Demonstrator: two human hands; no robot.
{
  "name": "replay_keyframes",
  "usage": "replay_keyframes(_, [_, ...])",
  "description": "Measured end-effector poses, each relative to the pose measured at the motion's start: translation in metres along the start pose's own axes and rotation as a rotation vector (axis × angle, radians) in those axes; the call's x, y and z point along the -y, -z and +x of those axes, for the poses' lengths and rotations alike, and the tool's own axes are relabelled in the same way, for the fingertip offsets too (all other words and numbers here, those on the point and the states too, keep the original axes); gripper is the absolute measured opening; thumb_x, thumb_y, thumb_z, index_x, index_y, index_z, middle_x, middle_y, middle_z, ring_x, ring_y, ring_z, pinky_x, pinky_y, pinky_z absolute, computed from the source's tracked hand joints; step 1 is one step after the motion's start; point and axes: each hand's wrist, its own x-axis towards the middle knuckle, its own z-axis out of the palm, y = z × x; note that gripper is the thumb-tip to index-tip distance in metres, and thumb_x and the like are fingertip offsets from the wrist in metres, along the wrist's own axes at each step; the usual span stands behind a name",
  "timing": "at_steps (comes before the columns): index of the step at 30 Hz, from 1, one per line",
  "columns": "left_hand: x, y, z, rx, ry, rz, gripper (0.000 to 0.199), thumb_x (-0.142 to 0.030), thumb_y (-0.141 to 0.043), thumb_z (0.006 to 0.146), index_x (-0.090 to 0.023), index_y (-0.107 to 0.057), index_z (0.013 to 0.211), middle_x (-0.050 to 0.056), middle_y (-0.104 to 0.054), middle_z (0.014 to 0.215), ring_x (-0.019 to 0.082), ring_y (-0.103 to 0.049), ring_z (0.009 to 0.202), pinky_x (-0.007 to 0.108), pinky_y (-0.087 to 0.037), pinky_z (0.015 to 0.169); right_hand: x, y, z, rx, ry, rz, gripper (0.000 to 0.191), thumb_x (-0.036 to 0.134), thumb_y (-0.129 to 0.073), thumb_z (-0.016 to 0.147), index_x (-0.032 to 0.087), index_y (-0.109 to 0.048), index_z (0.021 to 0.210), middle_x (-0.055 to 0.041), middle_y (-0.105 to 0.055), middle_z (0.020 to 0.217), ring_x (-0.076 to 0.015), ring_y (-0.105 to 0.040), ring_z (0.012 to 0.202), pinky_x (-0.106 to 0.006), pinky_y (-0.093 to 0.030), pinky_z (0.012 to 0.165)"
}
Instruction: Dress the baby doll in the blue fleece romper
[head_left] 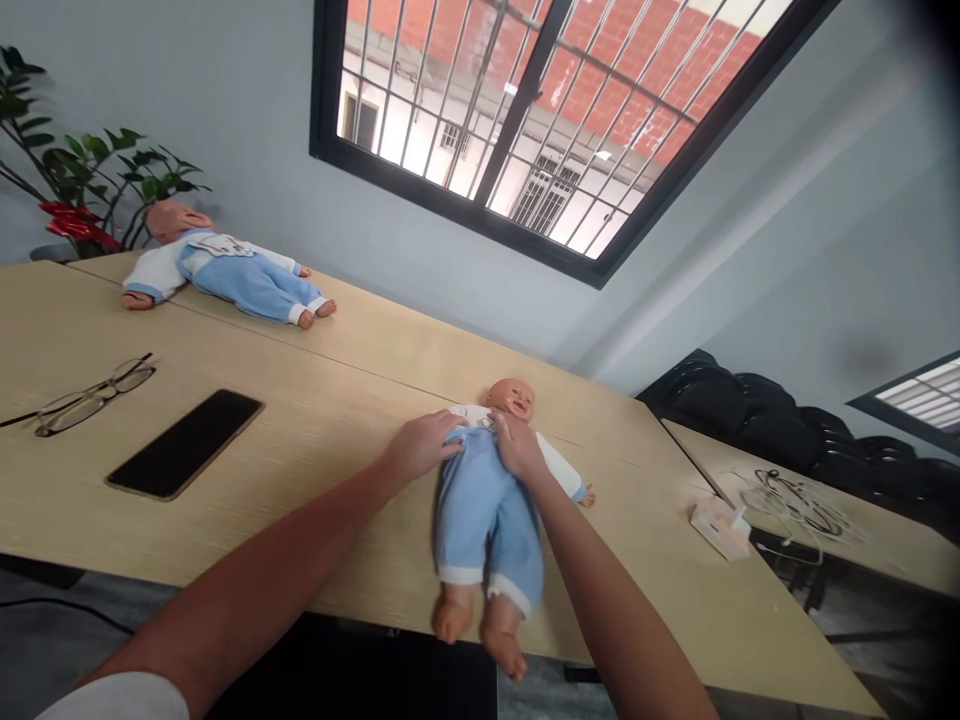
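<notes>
A baby doll [487, 500] in blue trousers and a white top lies on its back on the wooden table [322, 540], its feet over the front edge. My left hand [424, 443] is closed on the clothing at one side of its waist and chest, fingers on the white top and thumb by the waistband. On the opposite side of the chest, my right hand [517, 445] grips the clothing with bent fingers. The doll's head is bare and points away from me. One of its arms stretches out to the right; the other is hidden by my left hand.
A second doll [240, 275] lies at the back left near a potted plant [97, 180]. Glasses [94, 400] and a black phone [187, 445] are on the left. To the right are a small white box [721, 528], coiled cables [799, 505] and stacked black chairs [787, 420].
</notes>
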Motion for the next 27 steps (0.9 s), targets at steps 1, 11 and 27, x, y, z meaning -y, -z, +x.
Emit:
replay_keyframes(1, [-0.003, 0.001, 0.0, -0.022, 0.006, 0.062, 0.031, -0.035, -0.066, 0.098, -0.023, -0.063, 0.126, 0.007, -0.069, 0.127, 0.026, -0.067, 0.115, 0.036, -0.051, 0.098, 0.003, -0.003, -0.003, -0.016, -0.012, 0.003, 0.064, 0.054, -0.02, 0.107, 0.021, -0.07, 0.129, -0.0118, -0.065, 0.143, -0.0295, -0.053, 0.14, -0.047, -0.036, 0.116])
replay_keyframes(11, [-0.024, 0.003, -0.001, -0.038, -0.076, 0.111, 0.024, -0.034, -0.054, 0.102, -0.021, -0.074, 0.106, 0.008, -0.077, 0.104, 0.027, -0.07, 0.094, 0.041, -0.05, 0.088, -0.021, 0.009, -0.018, -0.276, -0.286, 0.235, 0.058, 0.048, -0.025, 0.102, 0.014, -0.071, 0.109, -0.0198, -0.071, 0.121, -0.0309, -0.061, 0.116, -0.042, -0.044, 0.102])
replay_keyframes(27, [-0.043, 0.002, 0.081, 0.324, -0.266, -0.184, 0.043, -0.047, -0.034, 0.108, -0.03, -0.066, 0.131, 0.001, -0.069, 0.138, 0.019, -0.064, 0.125, 0.028, -0.048, 0.105, -0.07, 0.038, -0.031, 0.165, -0.191, 0.45, 0.049, 0.056, -0.057, 0.091, 0.013, -0.073, 0.106, -0.0102, -0.077, 0.106, -0.0254, -0.066, 0.099, -0.042, -0.052, 0.094])
